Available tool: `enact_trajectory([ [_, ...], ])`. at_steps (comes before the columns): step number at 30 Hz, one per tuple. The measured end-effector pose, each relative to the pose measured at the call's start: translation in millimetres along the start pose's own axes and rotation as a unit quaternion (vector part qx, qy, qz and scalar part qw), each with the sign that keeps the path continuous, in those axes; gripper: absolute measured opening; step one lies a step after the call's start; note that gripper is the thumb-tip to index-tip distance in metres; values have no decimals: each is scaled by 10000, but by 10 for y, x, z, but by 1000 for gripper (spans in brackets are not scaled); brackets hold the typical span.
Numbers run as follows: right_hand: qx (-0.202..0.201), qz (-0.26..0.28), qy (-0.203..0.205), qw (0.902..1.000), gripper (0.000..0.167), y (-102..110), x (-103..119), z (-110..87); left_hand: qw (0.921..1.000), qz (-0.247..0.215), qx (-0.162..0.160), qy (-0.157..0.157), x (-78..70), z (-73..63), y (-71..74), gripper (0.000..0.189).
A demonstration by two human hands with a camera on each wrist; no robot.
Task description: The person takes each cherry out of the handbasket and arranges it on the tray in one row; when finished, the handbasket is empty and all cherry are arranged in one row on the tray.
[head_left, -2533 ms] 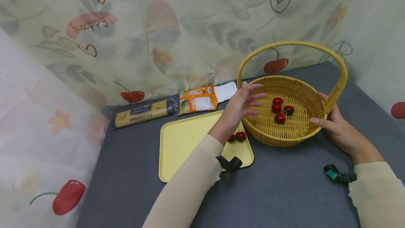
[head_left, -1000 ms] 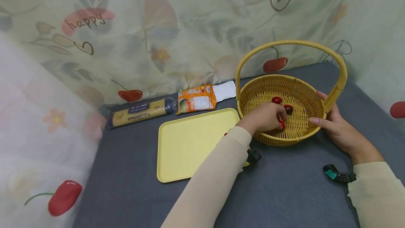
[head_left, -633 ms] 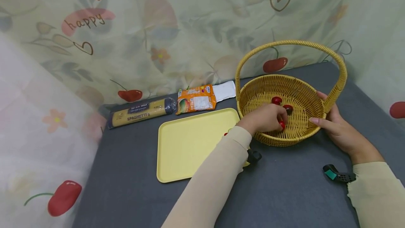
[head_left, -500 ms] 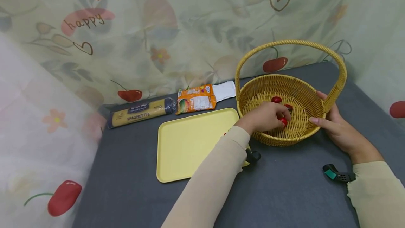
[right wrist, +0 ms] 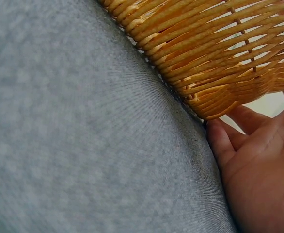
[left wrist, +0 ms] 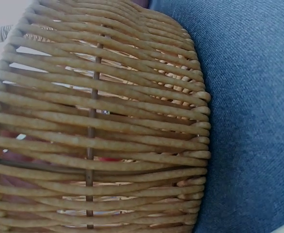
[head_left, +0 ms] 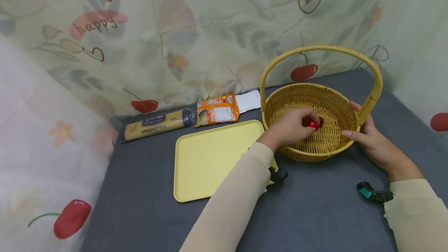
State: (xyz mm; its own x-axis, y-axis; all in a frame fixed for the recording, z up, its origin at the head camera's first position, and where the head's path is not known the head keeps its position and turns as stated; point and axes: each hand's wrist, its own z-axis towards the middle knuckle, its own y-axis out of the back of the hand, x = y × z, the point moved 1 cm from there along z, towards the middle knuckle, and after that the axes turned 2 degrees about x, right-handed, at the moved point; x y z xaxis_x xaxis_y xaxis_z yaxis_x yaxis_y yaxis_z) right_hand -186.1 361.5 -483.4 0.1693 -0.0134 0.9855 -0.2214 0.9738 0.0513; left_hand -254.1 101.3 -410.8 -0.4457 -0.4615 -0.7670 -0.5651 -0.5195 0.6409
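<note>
A yellow wicker basket (head_left: 311, 153) with a tall arched handle stands on the right of the table in the head view. Inside it, my left hand (head_left: 290, 126) pinches a red cherry (head_left: 313, 125) between thumb and fingers. Another dark cherry (head_left: 321, 120) shows just past the fingertips; the hand hides whatever lies beneath. On the basket's right side my right hand (head_left: 378, 145) grips the rim below the handle, thumb over the inner edge. The right wrist view has that hand (right wrist: 263, 165) against the woven wall (right wrist: 205, 53). Woven wall (left wrist: 137, 116) fills most of the left wrist view.
Left of the basket lies a yellow tray (head_left: 206, 162), partly covered by the left sleeve (head_left: 234, 189). Behind the tray are a spaghetti pack (head_left: 157, 125), an orange packet (head_left: 217, 110) and a white packet (head_left: 248, 101). A patterned curtain (head_left: 210, 42) closes off the back.
The left hand went from spread fingers at the basket's left rim down into the basket and took hold of a cherry. That cherry has since shifted up in view. The right hand keeps its place.
</note>
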Motion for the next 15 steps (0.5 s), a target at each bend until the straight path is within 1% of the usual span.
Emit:
enact_trajectory([
  [5,38,-23,53,10000,86,14,-7,-10,9982,-151,-544,-205,9,-22,10,22],
  [9,55,-56,30,10000,86,23,-17,-13,9948,-119,-930,-387,18,-48,15,27],
  [12,47,-98,-30,9999,86,24,-18,-11,9903,-68,-1238,-629,20,-95,15,26],
  [15,51,-188,-51,9998,86,18,-10,2,9826,-163,-1594,-937,19,-160,22,24],
])
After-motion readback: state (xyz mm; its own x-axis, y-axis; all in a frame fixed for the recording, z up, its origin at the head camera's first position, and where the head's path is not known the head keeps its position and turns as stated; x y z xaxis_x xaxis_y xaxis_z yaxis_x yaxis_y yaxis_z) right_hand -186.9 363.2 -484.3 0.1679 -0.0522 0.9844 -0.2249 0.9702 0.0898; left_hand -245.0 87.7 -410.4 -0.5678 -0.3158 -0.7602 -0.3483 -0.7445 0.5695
